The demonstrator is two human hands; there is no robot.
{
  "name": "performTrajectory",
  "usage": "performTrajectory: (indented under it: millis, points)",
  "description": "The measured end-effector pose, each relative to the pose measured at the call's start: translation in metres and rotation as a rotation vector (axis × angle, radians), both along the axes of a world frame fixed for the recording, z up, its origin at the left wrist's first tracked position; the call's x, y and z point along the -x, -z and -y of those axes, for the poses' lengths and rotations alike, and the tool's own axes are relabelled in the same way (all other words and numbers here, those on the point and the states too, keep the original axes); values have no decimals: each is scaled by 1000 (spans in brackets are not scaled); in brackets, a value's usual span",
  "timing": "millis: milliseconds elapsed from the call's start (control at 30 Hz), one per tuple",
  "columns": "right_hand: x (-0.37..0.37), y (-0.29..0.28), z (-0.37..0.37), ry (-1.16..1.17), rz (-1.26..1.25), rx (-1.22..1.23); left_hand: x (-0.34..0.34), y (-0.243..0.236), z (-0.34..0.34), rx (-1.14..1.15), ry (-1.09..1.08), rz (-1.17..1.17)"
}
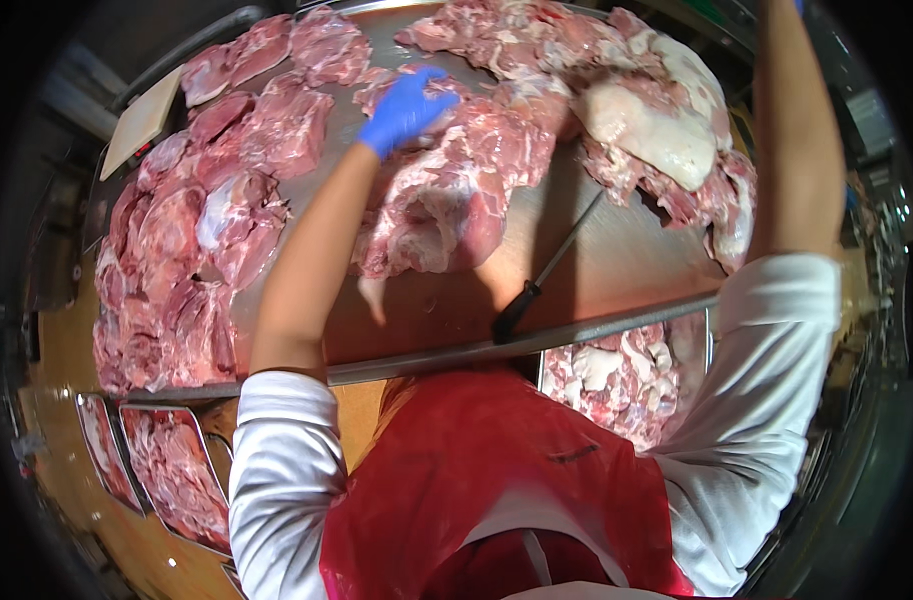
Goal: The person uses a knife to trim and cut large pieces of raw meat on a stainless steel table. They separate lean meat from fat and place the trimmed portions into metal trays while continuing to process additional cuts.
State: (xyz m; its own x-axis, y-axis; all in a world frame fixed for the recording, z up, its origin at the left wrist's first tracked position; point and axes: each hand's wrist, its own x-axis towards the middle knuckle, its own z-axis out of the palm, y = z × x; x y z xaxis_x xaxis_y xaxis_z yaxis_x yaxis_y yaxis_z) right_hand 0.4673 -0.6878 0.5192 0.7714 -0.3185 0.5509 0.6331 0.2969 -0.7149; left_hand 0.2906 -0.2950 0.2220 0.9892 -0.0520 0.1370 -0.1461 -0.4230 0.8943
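Observation:
My left hand [405,108], in a blue glove, grips the top of a large piece of raw meat [457,190] in the middle of the steel table [417,320], fingers bent onto it, thumb out to the side. My right arm reaches up past the top right edge, with only a sliver of blue glove [795,4] showing, so its fingers are hidden. Below the middle piece, a steel rod with a black handle [517,308] lies near the table's front edge, its far end by pale, fat-covered meat [647,135] on the right.
Many meat cuts [187,220] cover the table's left side, with more along the back [477,35]. A pale board [142,110] sits at the left edge. Trays of meat [172,470] stand below left, and another container of trimmings [607,380] is below the front edge at right.

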Motion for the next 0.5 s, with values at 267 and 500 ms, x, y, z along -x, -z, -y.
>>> performTrajectory:
  millis: [267, 500]
  points:
    - [128, 291, -74, -302, -582, 41, 134, 72, 24, -587, 187, 259]
    - [291, 400, -168, -480, -809, 312, 150, 131, -9, -415, -141, 477]
